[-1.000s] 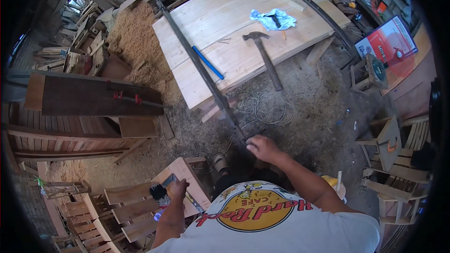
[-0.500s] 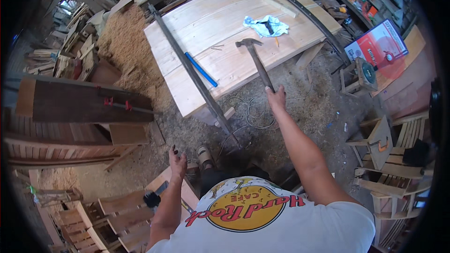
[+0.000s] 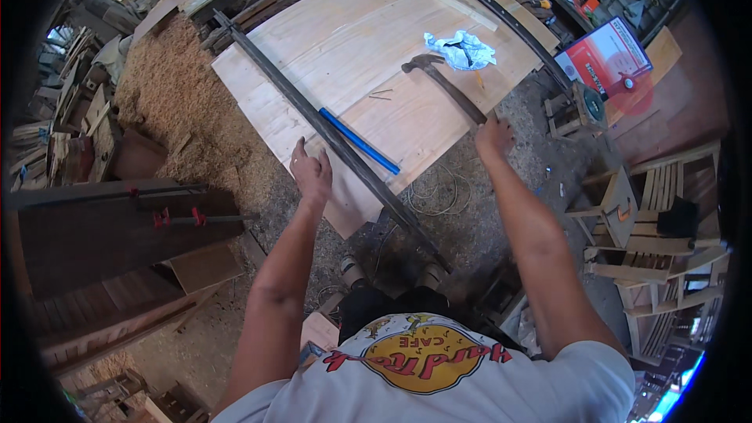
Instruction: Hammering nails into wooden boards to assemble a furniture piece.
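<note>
A claw hammer [image 3: 445, 86] lies across the pale wooden panel [image 3: 329, 55], its head toward the panel's middle. My right hand [image 3: 495, 139] is at the end of its handle, with the fingers loosely curled there. My left hand [image 3: 312, 174] is over the panel's near left corner, empty, fingers apart. Just right of it a long dark metal bar [image 3: 313, 117] crosses the panel. Along that bar lies a blue rod-like piece [image 3: 359, 141]. A few nails [image 3: 381, 95] rest near the middle. Beside the hammer sits a crumpled white-and-blue plastic bag [image 3: 472, 55] with dark contents.
A second dark bar [image 3: 501, 12] crosses the panel's right side. Sawdust [image 3: 172, 102] is heaped at left, above a dark cabinet [image 3: 94, 235] with red clamps. A coiled cord [image 3: 442, 192] lies on the floor. Wooden chairs [image 3: 666, 219] and a red-and-white box [image 3: 603, 55] stand at right.
My left hand has moved up and forward over the panel's corner. My right hand has shifted right with the hammer, which now lies lower on the panel. The view has shifted.
</note>
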A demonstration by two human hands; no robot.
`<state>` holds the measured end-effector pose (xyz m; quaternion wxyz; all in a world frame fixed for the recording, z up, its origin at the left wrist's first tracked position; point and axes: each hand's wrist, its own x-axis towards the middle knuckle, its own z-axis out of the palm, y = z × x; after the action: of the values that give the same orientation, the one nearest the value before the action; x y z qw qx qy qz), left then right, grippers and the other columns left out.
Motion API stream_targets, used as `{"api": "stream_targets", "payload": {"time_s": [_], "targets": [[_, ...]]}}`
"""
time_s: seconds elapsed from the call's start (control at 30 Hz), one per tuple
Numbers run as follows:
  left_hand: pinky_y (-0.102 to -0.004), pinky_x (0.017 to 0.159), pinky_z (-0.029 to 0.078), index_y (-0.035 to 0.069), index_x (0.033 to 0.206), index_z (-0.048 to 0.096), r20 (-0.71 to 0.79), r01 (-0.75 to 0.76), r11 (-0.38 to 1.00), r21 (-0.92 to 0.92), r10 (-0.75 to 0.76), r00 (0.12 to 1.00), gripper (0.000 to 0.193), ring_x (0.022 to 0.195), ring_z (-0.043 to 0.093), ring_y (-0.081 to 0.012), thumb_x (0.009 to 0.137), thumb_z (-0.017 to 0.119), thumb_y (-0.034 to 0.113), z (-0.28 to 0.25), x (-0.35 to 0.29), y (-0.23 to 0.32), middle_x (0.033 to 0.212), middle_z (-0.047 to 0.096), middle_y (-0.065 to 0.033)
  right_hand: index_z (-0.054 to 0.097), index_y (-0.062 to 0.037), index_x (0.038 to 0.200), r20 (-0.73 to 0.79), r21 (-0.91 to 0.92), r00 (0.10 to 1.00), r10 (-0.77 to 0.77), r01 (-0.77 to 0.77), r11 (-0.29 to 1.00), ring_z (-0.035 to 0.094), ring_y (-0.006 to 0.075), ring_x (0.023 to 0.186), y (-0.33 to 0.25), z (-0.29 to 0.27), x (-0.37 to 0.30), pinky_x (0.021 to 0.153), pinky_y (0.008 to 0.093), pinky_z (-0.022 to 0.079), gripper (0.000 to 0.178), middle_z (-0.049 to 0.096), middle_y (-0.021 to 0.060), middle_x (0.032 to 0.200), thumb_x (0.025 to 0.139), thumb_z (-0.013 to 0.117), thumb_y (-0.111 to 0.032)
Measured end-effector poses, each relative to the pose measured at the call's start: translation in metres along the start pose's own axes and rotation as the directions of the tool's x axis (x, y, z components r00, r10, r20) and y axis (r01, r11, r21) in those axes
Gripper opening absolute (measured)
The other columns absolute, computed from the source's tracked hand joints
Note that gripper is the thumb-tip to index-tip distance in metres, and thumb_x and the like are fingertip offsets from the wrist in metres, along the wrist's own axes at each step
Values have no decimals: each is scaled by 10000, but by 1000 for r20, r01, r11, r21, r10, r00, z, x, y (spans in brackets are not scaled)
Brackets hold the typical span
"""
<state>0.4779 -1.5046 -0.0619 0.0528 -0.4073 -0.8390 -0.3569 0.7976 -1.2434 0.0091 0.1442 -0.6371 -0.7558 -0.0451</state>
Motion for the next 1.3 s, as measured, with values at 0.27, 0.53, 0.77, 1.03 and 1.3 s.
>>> {"api": "stream_targets", "payload": {"time_s": [0.27, 0.53, 0.77, 1.03, 1.3], "targets": [[-489, 1225, 219, -96, 1416, 513, 119, 105, 979, 173, -127, 985, 553, 1490, 309, -357, 1035, 430, 297, 34, 14, -6, 1545, 439, -195, 679, -53, 1173, 210, 550, 780, -589, 404, 731, 642, 353, 1132, -146, 21, -80, 980, 465, 514, 328, 698, 155, 1169, 887, 674, -215], [-512, 1180, 244, -49, 1451, 486, 121, 122, 946, 300, -165, 979, 543, 1450, 357, -320, 1029, 482, 294, 30, 17, 4, 1516, 471, -152, 645, -53, 1143, 337, 456, 749, -570, 400, 795, 634, 342, 1144, -179, 65, -69, 933, 503, 539, 230, 654, 156, 1197, 976, 516, -144], [-505, 1192, 212, -66, 1435, 489, 180, 139, 953, 270, -191, 965, 547, 1459, 339, -326, 1027, 463, 297, 33, 21, 12, 1514, 448, -171, 636, -57, 1157, 237, 218, 891, -387, 340, 915, 621, 356, 1138, -117, 59, 48, 929, 483, 524, 227, 637, 164, 1210, 968, 571, -164], [-520, 1185, 204, -63, 1437, 477, 165, 123, 958, 259, -170, 972, 541, 1463, 324, -340, 1027, 485, 291, 28, 21, -3, 1512, 437, -176, 647, -12, 1223, 451, 717, 739, -501, 34, 696, 627, 400, 1130, -64, -2, -96, 976, 460, 503, 427, 653, 214, 1181, 932, 717, -316], [-371, 903, 455, -59, 1444, 435, 115, 284, 879, -382, -260, 959, 550, 932, 564, -241, 984, 652, 151, 1, 63, -24, 1013, 604, -124, 685, -43, 1244, 796, 435, 571, -204, -305, 847, 666, 367, 1146, -20, -56, -216, 996, 425, 510, 566, 699, 217, 1186, 851, 793, -437]]}}
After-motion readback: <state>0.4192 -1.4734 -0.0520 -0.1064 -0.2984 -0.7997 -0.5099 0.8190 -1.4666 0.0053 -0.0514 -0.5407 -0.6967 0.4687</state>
